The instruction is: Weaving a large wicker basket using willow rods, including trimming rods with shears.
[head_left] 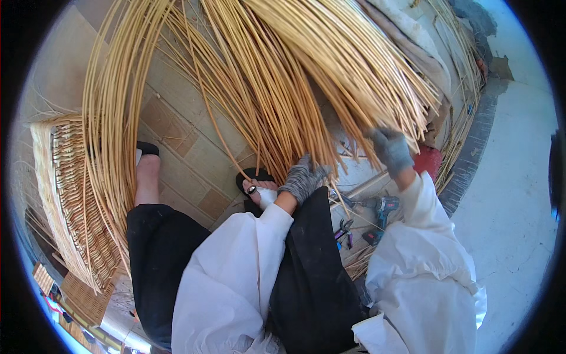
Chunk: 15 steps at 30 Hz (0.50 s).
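Long tan wicker rods (277, 100) fan out in thick bundles from the far side towards my knees. My left hand (303, 180), in a grey striped glove, is closed around the lower ends of the middle bundle beside my black-clad knee. Farther right, my right hand (390, 150), also gloved in grey, has its fingers curled in on rods at the near edge of the right bundle (359, 76). That hand is slightly blurred, and how many rods it grips is hidden. Another bundle (121, 88) hangs over my leg at the left.
At the left leans a woven wicker panel (82, 194). A teal-and-black cordless drill (382, 215) and pliers with purple handles (344, 231) lie between my right arm and knee. A red object (427, 162) is beyond my right wrist. Pale cloth (421, 41) lies behind the right bundle.
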Motion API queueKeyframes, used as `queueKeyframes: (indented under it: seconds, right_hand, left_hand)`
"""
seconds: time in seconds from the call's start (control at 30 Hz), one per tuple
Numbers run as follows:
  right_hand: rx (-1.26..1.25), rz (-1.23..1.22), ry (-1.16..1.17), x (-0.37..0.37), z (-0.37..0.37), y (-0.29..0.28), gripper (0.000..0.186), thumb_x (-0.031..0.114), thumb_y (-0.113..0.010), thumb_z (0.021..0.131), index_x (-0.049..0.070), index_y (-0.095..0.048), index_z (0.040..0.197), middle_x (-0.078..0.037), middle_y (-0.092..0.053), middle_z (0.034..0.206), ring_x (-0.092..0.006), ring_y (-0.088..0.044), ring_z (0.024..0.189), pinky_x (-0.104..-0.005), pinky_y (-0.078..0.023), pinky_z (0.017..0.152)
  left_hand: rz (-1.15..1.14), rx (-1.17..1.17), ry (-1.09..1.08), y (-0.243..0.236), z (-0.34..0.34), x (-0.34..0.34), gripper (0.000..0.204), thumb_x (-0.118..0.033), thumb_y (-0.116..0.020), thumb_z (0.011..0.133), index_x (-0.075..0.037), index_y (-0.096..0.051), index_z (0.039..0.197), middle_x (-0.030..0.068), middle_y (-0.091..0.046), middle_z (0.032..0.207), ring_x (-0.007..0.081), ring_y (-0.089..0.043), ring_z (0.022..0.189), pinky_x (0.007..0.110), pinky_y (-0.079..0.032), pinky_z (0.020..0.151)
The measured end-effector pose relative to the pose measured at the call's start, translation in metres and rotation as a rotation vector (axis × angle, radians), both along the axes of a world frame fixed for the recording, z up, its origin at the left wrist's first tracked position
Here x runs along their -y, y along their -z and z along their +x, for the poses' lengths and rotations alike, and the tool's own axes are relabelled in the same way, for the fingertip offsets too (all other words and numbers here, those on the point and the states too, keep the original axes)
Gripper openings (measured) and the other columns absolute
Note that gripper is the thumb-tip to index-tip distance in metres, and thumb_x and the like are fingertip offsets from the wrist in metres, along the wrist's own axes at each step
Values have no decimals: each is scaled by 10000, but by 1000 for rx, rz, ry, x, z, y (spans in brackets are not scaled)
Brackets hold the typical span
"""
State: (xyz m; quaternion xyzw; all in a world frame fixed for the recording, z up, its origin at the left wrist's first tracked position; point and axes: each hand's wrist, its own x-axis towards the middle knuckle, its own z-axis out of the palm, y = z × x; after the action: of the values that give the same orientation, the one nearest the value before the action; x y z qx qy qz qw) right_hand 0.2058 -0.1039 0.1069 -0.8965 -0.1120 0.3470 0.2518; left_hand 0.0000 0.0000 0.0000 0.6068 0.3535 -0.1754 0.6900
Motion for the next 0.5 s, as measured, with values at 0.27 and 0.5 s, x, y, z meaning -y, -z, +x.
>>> queueKeyframes:
  seconds: [0.27,0.5]
  right_hand:
    - [206,171,39,101,-86,-160,209,212,-651,844,7,-668,811,10,-504,581,-98,-441,534,-275,-365,491]
    - [114,1652,-40,213,-90,-381,185,188,-509,922,85,-535,771,54,-417,604,-78,-374,511,-261,-335,452]
  left_hand:
    - [44,339,-242,-151,-39,-69,247,-133,-589,891,-20,-623,1108,72,-645,1018,108,-604,884,249,-522,750]
    - [229,435,-648,-332,-182,-56,216,-117,-583,896,-24,-628,1086,60,-653,972,136,-604,888,254,-488,826]
